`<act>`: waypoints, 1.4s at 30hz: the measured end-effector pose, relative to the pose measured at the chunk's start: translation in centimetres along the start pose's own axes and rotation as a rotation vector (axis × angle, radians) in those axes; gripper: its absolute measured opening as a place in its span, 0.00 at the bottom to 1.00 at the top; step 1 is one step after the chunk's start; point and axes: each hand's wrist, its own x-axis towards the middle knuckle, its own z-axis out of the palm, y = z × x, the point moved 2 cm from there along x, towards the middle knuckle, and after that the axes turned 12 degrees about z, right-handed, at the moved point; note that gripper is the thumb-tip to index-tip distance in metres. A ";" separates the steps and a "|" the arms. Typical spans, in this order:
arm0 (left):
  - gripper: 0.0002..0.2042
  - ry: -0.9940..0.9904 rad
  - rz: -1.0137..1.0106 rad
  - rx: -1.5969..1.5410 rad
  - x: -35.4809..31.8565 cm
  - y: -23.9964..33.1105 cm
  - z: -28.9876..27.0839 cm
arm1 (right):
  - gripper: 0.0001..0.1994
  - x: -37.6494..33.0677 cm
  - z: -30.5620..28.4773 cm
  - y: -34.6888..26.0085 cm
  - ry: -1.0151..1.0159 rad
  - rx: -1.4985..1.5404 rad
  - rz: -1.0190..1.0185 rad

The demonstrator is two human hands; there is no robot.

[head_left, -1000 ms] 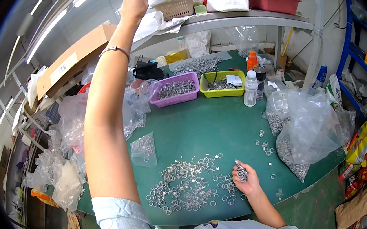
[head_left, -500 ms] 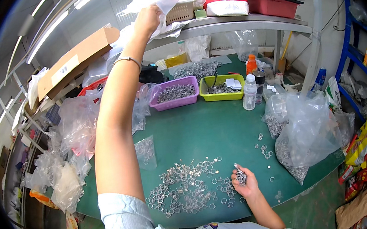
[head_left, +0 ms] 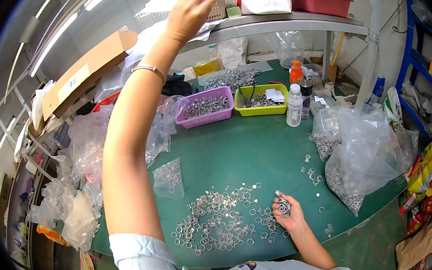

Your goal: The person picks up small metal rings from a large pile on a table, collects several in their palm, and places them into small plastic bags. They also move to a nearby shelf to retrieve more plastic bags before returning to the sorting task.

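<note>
Rings [head_left: 219,220] lie scattered in a loose pile on the green surface [head_left: 249,152], just in front of me, and a small bunch of them sits in my right hand [head_left: 287,211], which rests low near the pile's right edge. Its fingers are curled round that bunch, closed on it. My left hand [head_left: 188,10] is raised high, up at the shelf [head_left: 288,24], with the fingers bent toward a small basket [head_left: 216,10] and some clear plastic there; I cannot tell whether they grip anything or only touch it.

I judge the step in hand to be a fetch from the shelf while the gathered rings wait in the other hand. A filled bag [head_left: 168,177] lying left of the pile suggests the rings go into bags, so an empty one may be what is wanted up there.

The next move, as I read it, calls for a sure pinch on one thin sheet only, then bringing the arm down without brushing the purple tray [head_left: 205,107] or bottle [head_left: 294,105], and keeping the right hand shut so no ring slips.
</note>
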 end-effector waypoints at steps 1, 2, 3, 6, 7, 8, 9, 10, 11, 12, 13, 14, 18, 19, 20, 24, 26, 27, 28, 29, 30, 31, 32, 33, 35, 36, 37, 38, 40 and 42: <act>0.10 -0.120 -0.110 -0.146 -0.1 0.6 1.2 | 0.08 0.1 -0.1 -0.1 -0.001 -0.002 -0.004; 0.10 -0.226 -0.204 -0.140 -0.1 0.9 2.2 | 0.08 0.1 -0.1 -0.3 0.003 -0.001 -0.007; 0.09 -0.330 -0.297 -0.134 -0.2 0.9 3.2 | 0.08 0.1 -0.2 -0.5 0.006 0.000 -0.010; 0.16 -0.470 -0.467 -0.089 -1.1 -1.3 6.0 | 0.08 0.5 -0.2 -0.6 0.009 -0.021 -0.029; 0.16 -0.536 -0.497 -0.088 -0.6 -1.5 6.6 | 0.08 0.4 -0.3 -0.9 0.017 -0.034 -0.047; 0.17 -0.604 -0.525 -0.086 -0.2 -1.9 7.2 | 0.08 0.5 -0.3 -1.3 0.013 -0.048 -0.059; 0.17 -0.673 -0.554 -0.084 0.2 -2.1 7.8 | 0.08 0.5 -0.3 -1.6 0.008 -0.061 -0.070; 0.15 -0.658 -0.560 -0.090 0.3 -2.3 8.4 | 0.08 0.6 -0.2 -1.7 0.003 -0.072 -0.075; 0.12 -0.676 -0.571 -0.078 0.4 -2.4 9.0 | 0.08 0.7 -0.2 -1.9 -0.010 -0.075 -0.080; 0.10 -0.696 -0.582 -0.065 0.5 -2.6 9.7 | 0.09 0.8 -0.1 -2.0 -0.023 -0.079 -0.083; 0.08 -0.714 -0.594 -0.057 0.8 -2.5 10.2 | 0.09 0.9 -0.2 -2.3 -0.031 -0.081 -0.089; 0.09 -0.734 -0.604 -0.045 0.9 -2.3 10.6 | 0.09 0.9 -0.3 -2.5 -0.036 -0.080 -0.091; 0.07 -0.689 -0.691 -0.046 1.5 -1.9 12.1 | 0.09 0.7 -0.9 -3.8 -0.031 -0.097 -0.116; 0.06 -0.649 -0.721 -0.055 1.4 -2.1 12.7 | 0.09 0.6 -1.1 -4.0 -0.028 -0.104 -0.122; 0.10 -0.720 -0.674 0.046 -1.7 -5.4 14.8 | 0.09 1.2 -0.6 -2.5 -0.058 -0.098 -0.073; 0.13 -0.680 -0.696 0.157 -2.3 -7.0 16.4 | 0.09 1.2 -0.8 -2.5 -0.068 -0.081 -0.055; 0.14 -0.581 -0.707 0.121 -1.4 -5.4 15.8 | 0.10 1.2 -0.9 -3.3 -0.063 -0.084 -0.077; 0.14 -0.533 -0.716 0.101 -1.0 -4.5 15.2 | 0.09 1.1 -1.0 -3.7 -0.060 -0.089 -0.089; 0.15 -0.453 -0.692 0.088 0.1 -3.4 13.0 | 0.09 1.1 -0.9 -3.6 -0.065 -0.093 -0.082; 0.14 -0.502 -0.756 0.048 -0.3 -3.7 13.4 | 0.09 1.0 -0.9 -3.5 -0.068 -0.091 -0.077; 0.14 -0.550 -0.820 0.007 -0.7 -4.4 14.1 | 0.09 0.9 -0.9 -3.4 -0.071 -0.090 -0.075; 0.13 -0.604 -0.878 -0.020 -1.1 -5.5 14.1 | 0.09 1.0 -0.7 -3.0 -0.084 -0.091 -0.059; 0.12 -0.411 -1.043 -0.154 -1.5 -5.9 14.3 | 0.09 1.1 -0.7 -2.8 -0.094 -0.090 -0.051; 0.12 -0.366 -1.036 -0.153 -1.8 -6.3 14.4 | 0.09 1.2 -0.7 -2.7 -0.103 -0.090 -0.044; 0.11 -0.298 -0.975 -0.118 -1.7 -6.0 14.2 | 0.09 1.3 -0.9 -2.9 -0.104 -0.088 -0.049; 0.10 -0.271 -0.954 -0.115 -1.5 -6.0 14.2 | 0.09 1.4 -0.8 -2.9 -0.102 -0.085 -0.050; 0.10 -0.244 -0.941 -0.112 -1.3 -6.2 14.1 | 0.09 1.4 -0.8 -3.0 -0.102 -0.085 -0.051; 0.10 -0.217 -0.927 -0.107 -1.1 -6.5 14.0 | 0.09 1.4 -0.8 -3.1 -0.098 -0.086 -0.050; 0.09 -0.163 -0.907 -0.109 -0.6 -6.8 13.7 | 0.09 1.3 -0.8 -3.1 -0.094 -0.086 -0.046; 0.09 -0.107 -0.889 -0.111 0.1 -7.2 13.5 | 0.09 1.3 -0.7 -3.1 -0.094 -0.080 -0.042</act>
